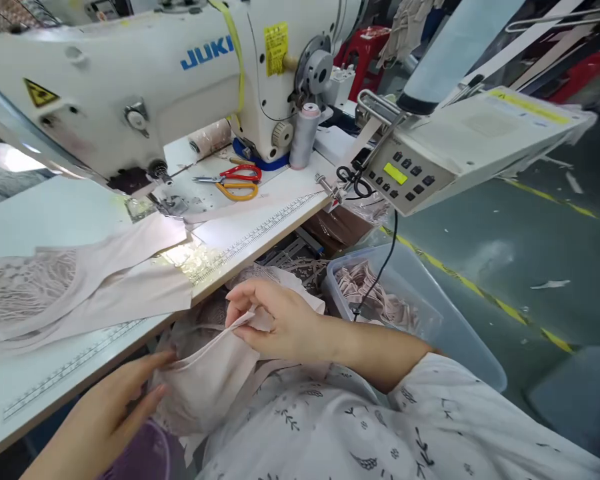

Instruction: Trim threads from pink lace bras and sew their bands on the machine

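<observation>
Both hands are clamped on the pale fabric piece in the lap, left hand low, right hand pinching its edge, so honestly a loose pinch could let that thin edge slip out.

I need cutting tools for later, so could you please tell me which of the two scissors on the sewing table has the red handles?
The red-handled scissors lie nearer the machine; the yellow-handled pair lies just in front.
</observation>
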A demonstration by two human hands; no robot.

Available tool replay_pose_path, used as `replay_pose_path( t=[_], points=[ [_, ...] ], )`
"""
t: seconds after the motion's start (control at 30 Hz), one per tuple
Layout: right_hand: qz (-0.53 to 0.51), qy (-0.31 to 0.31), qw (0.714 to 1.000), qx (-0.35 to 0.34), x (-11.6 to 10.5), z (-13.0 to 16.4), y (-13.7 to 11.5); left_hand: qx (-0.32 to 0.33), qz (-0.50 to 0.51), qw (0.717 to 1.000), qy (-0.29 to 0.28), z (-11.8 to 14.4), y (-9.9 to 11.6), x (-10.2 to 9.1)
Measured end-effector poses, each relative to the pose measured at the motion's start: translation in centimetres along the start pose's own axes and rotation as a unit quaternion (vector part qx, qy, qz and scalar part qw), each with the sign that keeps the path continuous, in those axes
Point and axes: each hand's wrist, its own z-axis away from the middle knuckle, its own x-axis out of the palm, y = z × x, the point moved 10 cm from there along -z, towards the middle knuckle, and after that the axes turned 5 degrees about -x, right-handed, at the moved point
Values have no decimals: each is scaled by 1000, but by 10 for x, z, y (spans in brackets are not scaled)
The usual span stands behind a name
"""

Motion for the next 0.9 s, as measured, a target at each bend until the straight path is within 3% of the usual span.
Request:
replay_pose_path(
  t=[0.03, 0.13, 0.23, 0.37, 0.6, 0.77, 0.9],
  points=[
    [-2, -8, 1000, -8, 3, -3, -4, 29, 1, 999, -24, -9, 19, -1],
    [-18, -25, 999, -16, 9, -9, -9, 101, 61, 993, -26, -37, 74, -15],
    [-39, -22, 999, 6, 9, -12, -5, 113, 167, 979, -30, -56, 102, -20],
    [-29, -4, 999, 32, 4, -12, 2, 54, 250, 967, 11, -66, 91, -20],
    [22, 21, 1000, -8, -4, -15, -3, 6, 260, 964, 62, -57, 74, -20],
    [20, 20, 1000, -4, 0, -15, 1, 8, 222, 973, 60, -53, 80, -22],
    [23, 20, 1000, 6, 2, -14, 4, 56, 175, 979, 91, -50, 90, -26]
  ],
)
